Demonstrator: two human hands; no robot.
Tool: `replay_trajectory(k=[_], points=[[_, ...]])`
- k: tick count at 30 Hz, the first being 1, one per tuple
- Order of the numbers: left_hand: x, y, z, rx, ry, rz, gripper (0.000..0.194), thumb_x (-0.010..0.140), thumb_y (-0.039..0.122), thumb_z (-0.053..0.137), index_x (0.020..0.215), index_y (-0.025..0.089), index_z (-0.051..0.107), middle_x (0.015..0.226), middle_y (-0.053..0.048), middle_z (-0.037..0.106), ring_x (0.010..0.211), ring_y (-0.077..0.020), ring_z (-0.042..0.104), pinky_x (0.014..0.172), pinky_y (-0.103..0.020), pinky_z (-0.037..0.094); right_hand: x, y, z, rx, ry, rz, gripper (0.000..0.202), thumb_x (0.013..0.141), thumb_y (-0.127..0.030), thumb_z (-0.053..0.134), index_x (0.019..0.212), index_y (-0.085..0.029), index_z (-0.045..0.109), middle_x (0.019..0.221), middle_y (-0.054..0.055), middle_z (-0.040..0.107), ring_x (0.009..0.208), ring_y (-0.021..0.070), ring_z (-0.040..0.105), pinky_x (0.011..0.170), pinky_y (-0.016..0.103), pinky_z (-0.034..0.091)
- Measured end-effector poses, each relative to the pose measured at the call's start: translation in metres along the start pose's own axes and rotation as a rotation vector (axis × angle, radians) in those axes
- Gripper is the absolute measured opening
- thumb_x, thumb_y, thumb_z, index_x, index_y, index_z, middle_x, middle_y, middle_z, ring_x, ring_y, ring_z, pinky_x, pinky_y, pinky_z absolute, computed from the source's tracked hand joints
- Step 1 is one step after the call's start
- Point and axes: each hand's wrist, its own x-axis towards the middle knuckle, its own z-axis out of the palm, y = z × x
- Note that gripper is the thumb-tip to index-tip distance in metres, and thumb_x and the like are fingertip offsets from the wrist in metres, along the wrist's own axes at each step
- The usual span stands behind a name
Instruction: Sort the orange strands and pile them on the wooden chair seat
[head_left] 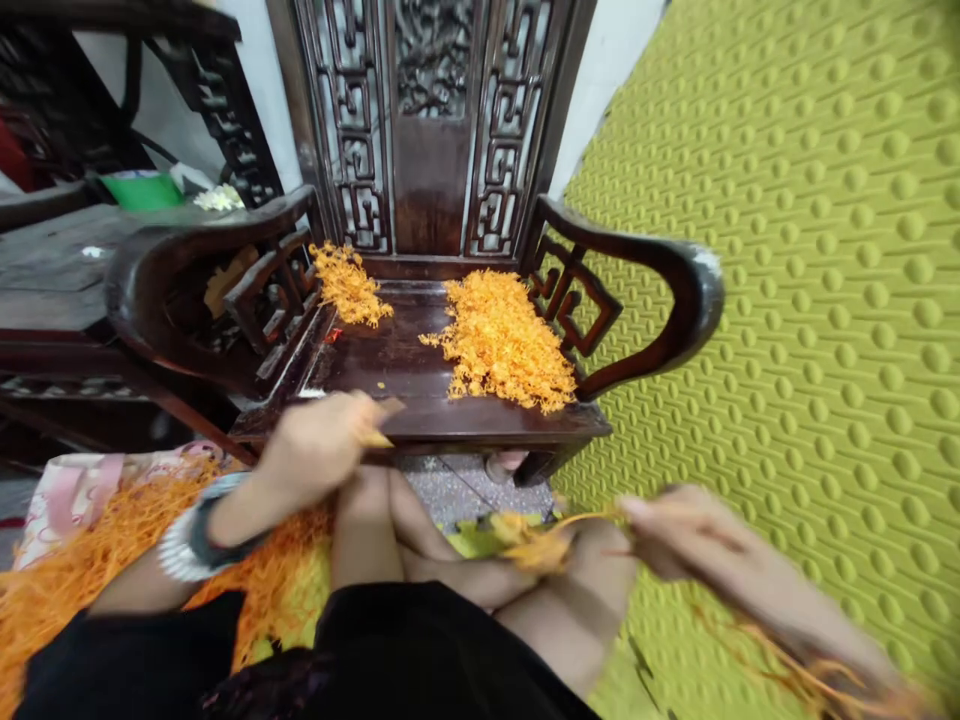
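Observation:
My left hand (319, 445) is closed in front of the chair seat. A thin tan-yellow tip sticks out past its fingers, too blurred to name. Above my knee, my right hand (671, 530) pinches the thin stem of an orange artificial flower sprig (540, 548), whose blurred yellow-orange end points left. More orange strands (795, 670) lie below my right forearm. Beside my left arm spreads a large heap of tangled orange strands (150, 510). On the seat lie a big pile of orange flower pieces (506, 340) at the right and a smaller orange pile (349, 285) at the back left.
The dark carved wooden chair (375, 365) has curved arms on both sides. Left of it stands a dark wooden table (45, 260) with a green container (142, 190). A yellow-green textured mat or panel (825, 300) fills the right. A white-pink patterned bag or cloth (67, 495) lies under the heap.

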Motion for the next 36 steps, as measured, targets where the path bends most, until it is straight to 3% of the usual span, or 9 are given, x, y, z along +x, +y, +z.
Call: replay_trajectory(k=[2,5,12,17,23,27,30,33,36], points=[[0.013,-0.026,-0.018,0.118,0.077,-0.211,0.034,0.097,0.030,0.034,0.066,0.021,0.044,0.048,0.005,0.039,0.043,-0.0106,0.038,0.047,-0.026,0.026,-0.010,0.009,-0.023,0.108,0.322,-0.049,0.053,0.092,-0.048,0.045,0.053,-0.020,0.022,0.053,-0.005,0.015,0.047,0.0088,0.017,0.045,0.029,0.015],[0.051,-0.051,-0.014,0.230,0.075,-0.366,0.042,0.097,0.039,0.033,0.060,0.020,0.040,0.048,0.004,0.038,0.044,-0.0109,0.038,0.051,-0.027,0.025,-0.008,0.013,-0.036,0.252,0.443,-0.150,0.054,0.090,-0.048,0.049,0.052,-0.020,0.022,0.053,-0.006,0.014,0.047,0.0090,0.015,0.045,0.029,0.016],[0.174,-0.067,0.112,0.225,-0.153,-0.256,0.053,0.096,0.047,0.027,0.075,0.014,0.063,0.075,-0.011,0.064,0.075,-0.0214,0.055,0.070,-0.032,0.037,0.027,0.006,-0.016,0.335,0.416,-0.240,0.042,0.088,-0.054,0.052,0.064,-0.019,0.050,0.048,-0.009,0.019,0.041,0.0055,0.013,0.040,0.023,0.011],[0.198,-0.088,0.164,0.138,-0.250,-0.194,0.035,0.095,0.035,0.039,0.113,0.015,0.062,0.126,-0.016,0.057,0.116,-0.0281,0.045,0.097,-0.043,0.035,0.029,0.003,-0.015,0.423,0.337,-0.240,0.034,0.088,-0.050,0.054,0.077,-0.018,0.058,0.047,-0.011,0.020,0.039,0.0046,0.013,0.039,0.021,0.012],[0.182,-0.051,0.139,-0.297,0.048,-0.169,0.055,0.096,0.051,0.030,0.136,0.014,0.037,0.139,-0.018,0.044,0.128,-0.0272,0.039,0.104,-0.044,0.034,0.035,0.003,-0.018,0.438,0.331,-0.214,0.036,0.090,-0.051,0.050,0.073,-0.019,0.054,0.046,-0.011,0.017,0.038,0.0050,0.013,0.039,0.021,0.014],[0.149,0.010,0.110,-1.007,-0.399,-0.080,0.054,0.094,0.057,0.024,0.131,0.021,0.040,0.115,-0.013,0.060,0.094,-0.0199,0.061,0.075,-0.033,0.051,0.051,-0.003,-0.012,0.394,0.317,-0.262,0.037,0.088,-0.051,0.052,0.071,-0.018,0.054,0.046,-0.010,0.021,0.040,0.0053,0.016,0.040,0.021,0.014],[0.122,0.040,0.100,-1.208,-0.682,-0.220,0.043,0.092,0.055,0.039,0.107,0.017,0.054,0.075,-0.003,0.057,0.053,-0.0093,0.048,0.048,-0.023,0.038,0.056,-0.008,-0.009,0.404,0.345,-0.256,0.044,0.087,-0.050,0.055,0.058,-0.018,0.046,0.046,-0.009,0.021,0.040,0.0048,0.016,0.040,0.022,0.013],[0.098,0.047,0.086,-1.199,-0.692,-0.268,0.045,0.096,0.050,0.032,0.086,0.014,0.058,0.058,0.005,0.036,0.046,-0.0065,0.028,0.045,-0.023,0.026,0.045,-0.008,-0.007,0.485,0.290,-0.168,0.055,0.085,-0.046,0.058,0.047,-0.019,0.030,0.042,-0.009,0.017,0.037,0.0039,0.014,0.039,0.024,0.011],[0.075,0.046,0.061,-0.988,-0.641,-0.190,0.046,0.098,0.045,0.030,0.091,0.015,0.064,0.062,0.003,0.040,0.054,-0.0082,0.036,0.053,-0.024,0.033,0.023,-0.002,-0.001,0.512,0.190,-0.050,0.059,0.082,-0.048,0.061,0.043,-0.019,0.028,0.038,-0.008,0.016,0.035,0.0035,0.014,0.038,0.025,0.009]])
